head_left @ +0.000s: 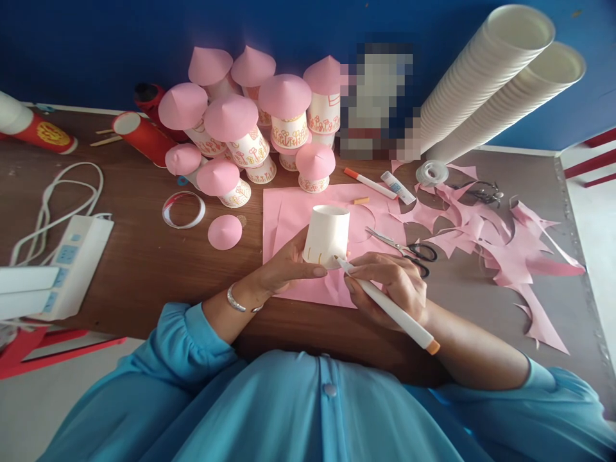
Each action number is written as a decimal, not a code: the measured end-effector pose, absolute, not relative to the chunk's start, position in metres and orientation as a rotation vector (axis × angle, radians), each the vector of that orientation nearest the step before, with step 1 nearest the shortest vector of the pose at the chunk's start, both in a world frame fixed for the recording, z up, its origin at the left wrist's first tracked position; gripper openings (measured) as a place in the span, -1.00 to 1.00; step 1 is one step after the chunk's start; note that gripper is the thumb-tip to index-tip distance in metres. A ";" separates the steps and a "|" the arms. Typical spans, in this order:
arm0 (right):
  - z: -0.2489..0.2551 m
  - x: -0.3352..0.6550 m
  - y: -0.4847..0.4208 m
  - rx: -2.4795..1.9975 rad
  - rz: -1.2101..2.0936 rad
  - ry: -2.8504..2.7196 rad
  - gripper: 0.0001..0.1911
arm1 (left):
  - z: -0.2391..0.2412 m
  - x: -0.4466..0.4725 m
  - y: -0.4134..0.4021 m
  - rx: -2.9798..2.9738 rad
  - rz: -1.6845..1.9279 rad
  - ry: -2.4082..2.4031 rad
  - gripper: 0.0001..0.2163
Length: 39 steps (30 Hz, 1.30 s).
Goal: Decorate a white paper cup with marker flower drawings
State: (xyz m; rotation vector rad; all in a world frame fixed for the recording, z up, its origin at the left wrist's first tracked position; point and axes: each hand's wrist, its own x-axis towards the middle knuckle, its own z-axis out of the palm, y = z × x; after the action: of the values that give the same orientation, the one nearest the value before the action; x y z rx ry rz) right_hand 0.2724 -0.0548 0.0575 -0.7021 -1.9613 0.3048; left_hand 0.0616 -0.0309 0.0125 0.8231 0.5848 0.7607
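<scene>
Centrally, just below mid-frame, the left hand has its fingers wrapped round a white paper cup, which stands over a pink paper sheet. The right hand is clenched on a white marker, whose tip touches the cup's lower wall beside a few short drawn strokes.

The worktop has its near edge under both forearms and its right edge at the far right of the frame. Bare brown surface lies open at centre left, between the sheet and a white power strip.

Scissors lie just right of the cup, near the right hand, with pink offcuts spread beyond them. A loose pink cone and a tape ring sit left of the sheet. Behind, at upper centre, decorated cups with pink cone tops crowd together. A second marker and a glue tube lie at the sheet's far edge.

Two long stacks of nested white cups lean at upper right. What is inside the held cup cannot be told.
</scene>
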 end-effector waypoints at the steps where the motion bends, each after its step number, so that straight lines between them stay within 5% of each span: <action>1: 0.057 0.272 -0.055 -0.705 0.299 -1.964 -0.80 | 0.013 0.062 -0.031 0.827 0.762 0.585 -0.46; 39: 0.069 0.275 -0.058 -0.752 0.363 -1.932 -0.76 | 0.017 0.063 -0.029 0.652 0.775 0.459 -0.58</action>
State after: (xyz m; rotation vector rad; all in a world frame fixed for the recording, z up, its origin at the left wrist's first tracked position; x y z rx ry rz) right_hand 0.2754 -0.0575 0.0693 -0.7516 -1.9318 0.3631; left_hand 0.0631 -0.0289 0.0169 0.6525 0.4590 0.7748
